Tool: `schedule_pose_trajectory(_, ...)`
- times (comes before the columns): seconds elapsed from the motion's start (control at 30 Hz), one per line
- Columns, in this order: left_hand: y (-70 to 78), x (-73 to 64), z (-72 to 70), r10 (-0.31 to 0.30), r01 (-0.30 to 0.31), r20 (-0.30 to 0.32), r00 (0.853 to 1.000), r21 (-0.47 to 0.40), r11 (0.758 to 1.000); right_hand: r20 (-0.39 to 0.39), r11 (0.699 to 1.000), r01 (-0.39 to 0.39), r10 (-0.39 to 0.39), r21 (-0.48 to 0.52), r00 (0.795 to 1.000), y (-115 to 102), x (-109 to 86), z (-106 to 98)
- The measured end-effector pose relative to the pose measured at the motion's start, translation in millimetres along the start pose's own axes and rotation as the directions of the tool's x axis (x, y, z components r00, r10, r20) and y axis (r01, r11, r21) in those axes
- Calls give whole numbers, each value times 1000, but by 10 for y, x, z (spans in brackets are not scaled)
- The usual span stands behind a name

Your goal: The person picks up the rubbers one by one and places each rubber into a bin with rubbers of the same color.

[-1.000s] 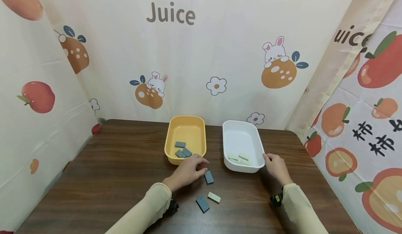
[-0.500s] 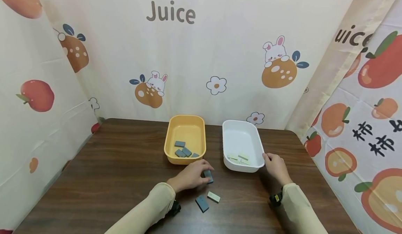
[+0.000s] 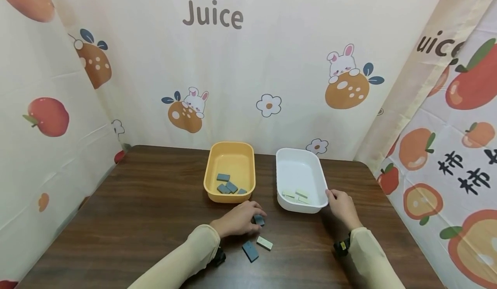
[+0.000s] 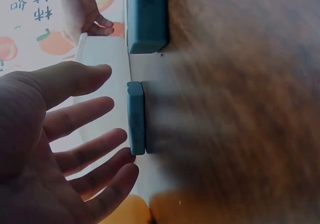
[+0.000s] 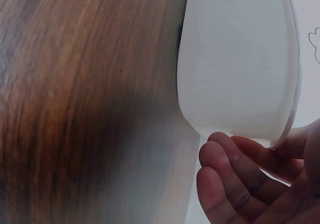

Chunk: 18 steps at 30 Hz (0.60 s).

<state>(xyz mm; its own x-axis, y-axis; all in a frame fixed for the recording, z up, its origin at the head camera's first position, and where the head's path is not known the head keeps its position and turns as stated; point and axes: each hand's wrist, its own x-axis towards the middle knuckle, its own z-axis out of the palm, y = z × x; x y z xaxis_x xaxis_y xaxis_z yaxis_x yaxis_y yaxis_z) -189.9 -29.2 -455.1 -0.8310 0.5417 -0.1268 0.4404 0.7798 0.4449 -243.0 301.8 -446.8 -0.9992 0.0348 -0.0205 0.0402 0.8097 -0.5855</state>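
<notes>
My left hand (image 3: 240, 219) is at a blue-grey rectangular block (image 3: 259, 221) on the table in front of the bins. In the left wrist view its fingers and thumb are spread apart, fingertips right beside that block (image 4: 136, 119). Closer to me on the wood lie another blue-grey block (image 3: 250, 251) and a pale green one (image 3: 265, 243). My right hand (image 3: 343, 209) pinches the rim of the white bin (image 3: 300, 168) at its near right corner; thumb and fingers meet at the bin's edge in the right wrist view.
Left of the white bin stands a yellow bin (image 3: 232, 161) with several blue-grey blocks (image 3: 231, 187) in it. Pale green blocks (image 3: 301, 193) lie inside the white bin. Behind the dark wooden table (image 3: 155, 185) hangs a printed curtain (image 3: 268, 56).
My left hand has moved from the yellow bin's near rim slightly right and toward me, over the block. One more blue-grey block shows in the yellow bin. The right hand stays put.
</notes>
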Motion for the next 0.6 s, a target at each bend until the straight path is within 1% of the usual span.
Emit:
schedule_pose_trajectory(0.33, 7, -20, 8, 26, -26, -3, 1000, 21, 999, 0, 1000, -16, 16, 3, 1000, 7, -5, 5)
schedule_pose_trajectory(0.6, 25, -41, 4, 31, -31, -14, 999, 18, 999, 8, 1000, -5, 5, 10, 1000, -3, -12, -11)
